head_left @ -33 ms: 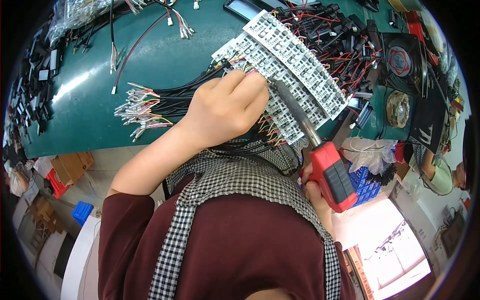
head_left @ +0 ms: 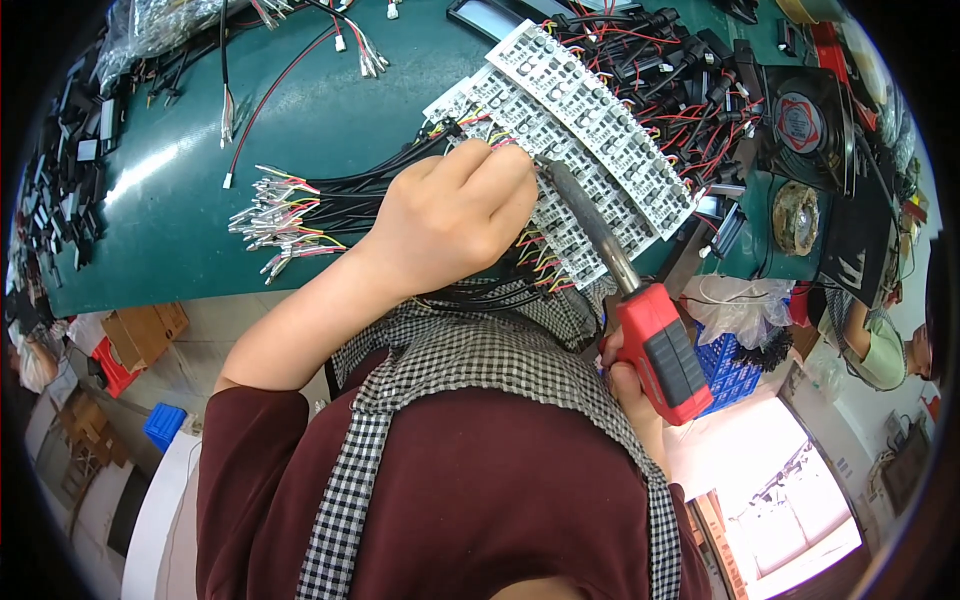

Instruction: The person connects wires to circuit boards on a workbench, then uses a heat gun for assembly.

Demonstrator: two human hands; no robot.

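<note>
My left hand (head_left: 465,210) is closed, its fingertips pinched together over the white circuit boards (head_left: 590,110). What it pinches is hidden; thin coloured wires show beside the fingers. In my right hand (head_left: 632,385) is a red and black soldering gun (head_left: 660,350), gripped by its handle near the apron. The gun's long metal barrel slants up and left across the boards, its tip close to my left fingertips. Black cables (head_left: 350,195) with stripped red, yellow and white ends pass beneath my left hand. More coloured wires (head_left: 540,265) line the boards' near edge.
Black housings with red wires (head_left: 680,80) are heaped beyond the boards. A fan (head_left: 805,125) and a round tan tin (head_left: 795,218) stand at the right. Loose black parts (head_left: 60,180) line the green table's (head_left: 170,240) left edge. Another person (head_left: 880,350) is at the far right.
</note>
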